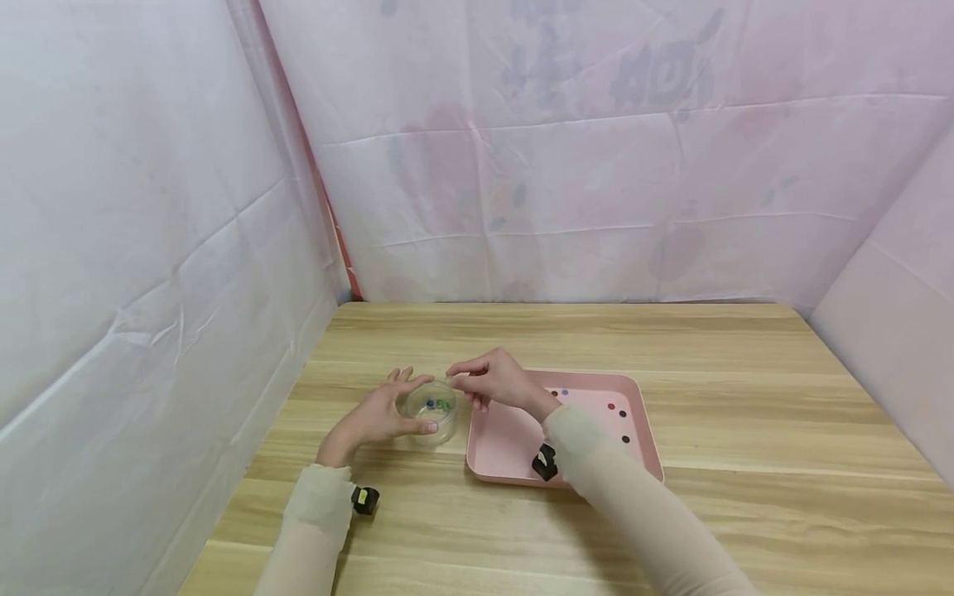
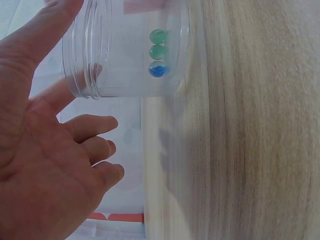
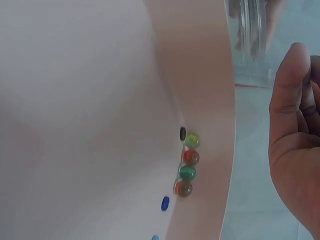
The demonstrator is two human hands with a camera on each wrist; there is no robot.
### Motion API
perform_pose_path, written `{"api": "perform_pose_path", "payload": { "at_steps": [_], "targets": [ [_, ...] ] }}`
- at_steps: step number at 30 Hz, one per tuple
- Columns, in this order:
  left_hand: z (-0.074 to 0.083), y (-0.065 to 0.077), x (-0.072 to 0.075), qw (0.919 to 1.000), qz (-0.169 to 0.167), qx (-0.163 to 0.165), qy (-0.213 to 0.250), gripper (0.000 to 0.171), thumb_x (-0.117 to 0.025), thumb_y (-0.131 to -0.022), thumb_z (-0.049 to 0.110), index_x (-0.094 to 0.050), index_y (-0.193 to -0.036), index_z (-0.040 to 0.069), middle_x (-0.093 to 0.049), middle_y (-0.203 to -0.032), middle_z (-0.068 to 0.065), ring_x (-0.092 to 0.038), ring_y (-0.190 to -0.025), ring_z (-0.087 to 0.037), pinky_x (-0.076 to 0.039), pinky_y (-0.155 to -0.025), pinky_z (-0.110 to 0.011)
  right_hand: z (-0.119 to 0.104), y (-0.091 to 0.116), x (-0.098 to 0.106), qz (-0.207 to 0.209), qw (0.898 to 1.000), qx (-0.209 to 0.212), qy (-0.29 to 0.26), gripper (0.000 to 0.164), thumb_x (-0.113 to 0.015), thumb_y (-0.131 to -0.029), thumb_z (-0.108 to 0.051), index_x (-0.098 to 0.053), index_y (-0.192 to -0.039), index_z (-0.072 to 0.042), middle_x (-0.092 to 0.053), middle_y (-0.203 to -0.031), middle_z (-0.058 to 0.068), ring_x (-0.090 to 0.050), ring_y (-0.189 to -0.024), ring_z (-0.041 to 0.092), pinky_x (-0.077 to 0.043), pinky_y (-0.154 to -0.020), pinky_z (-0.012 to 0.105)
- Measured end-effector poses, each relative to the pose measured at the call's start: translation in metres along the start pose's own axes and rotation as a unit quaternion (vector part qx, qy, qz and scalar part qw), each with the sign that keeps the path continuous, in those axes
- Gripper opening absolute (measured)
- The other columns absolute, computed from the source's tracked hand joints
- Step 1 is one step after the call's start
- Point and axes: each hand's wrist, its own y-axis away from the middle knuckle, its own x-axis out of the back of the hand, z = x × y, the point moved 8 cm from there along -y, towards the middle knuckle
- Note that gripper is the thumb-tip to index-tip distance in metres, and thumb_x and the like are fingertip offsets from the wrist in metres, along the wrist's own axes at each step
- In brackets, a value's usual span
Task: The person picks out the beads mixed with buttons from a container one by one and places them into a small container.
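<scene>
My left hand (image 1: 376, 411) grips a clear plastic jar (image 2: 127, 75) near its rim, thumb on one side and index finger on the other. The remaining left fingers extend loosely outside the jar. Inside lie two green marbles (image 2: 157, 51) and a blue marble (image 2: 157, 69), in a row on the bottom. Just over the jar's right rim is my right hand (image 1: 495, 379), thumb and index fingertips close together. A tiny pale spot shows at those fingertips; I cannot tell whether they hold something.
A pink tray (image 1: 652, 443) stands right of the jar, under my right forearm. Along its inner wall sit several marbles (image 3: 187, 173), with small dark and blue flat discs (image 3: 165, 203) nearby. White cloth (image 1: 194, 248) hangs at the left and back of the wooden table (image 1: 447, 538).
</scene>
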Motion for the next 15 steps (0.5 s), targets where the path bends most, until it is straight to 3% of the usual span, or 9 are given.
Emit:
{"api": "perform_pose_path", "payload": {
  "at_steps": [15],
  "targets": [
    [0.001, 0.0, 0.0, 1.0, 0.0, -0.007, 0.002, 0.092, -0.085, -0.086, 0.053, -0.045, -0.162, 0.02, -0.013, -0.174, -0.027, 0.0, -0.163, -0.048, -0.017, -0.121, -0.079, -0.003, -0.006, -0.019, -0.017, 1.0, -0.008, 0.004, 0.03, -0.074, -0.1, -0.021, -0.078, -0.125, -0.004, -0.068, -0.063, 0.001, -0.061, -0.05, 0.01, -0.057, -0.053, 0.03]
  ]
}}
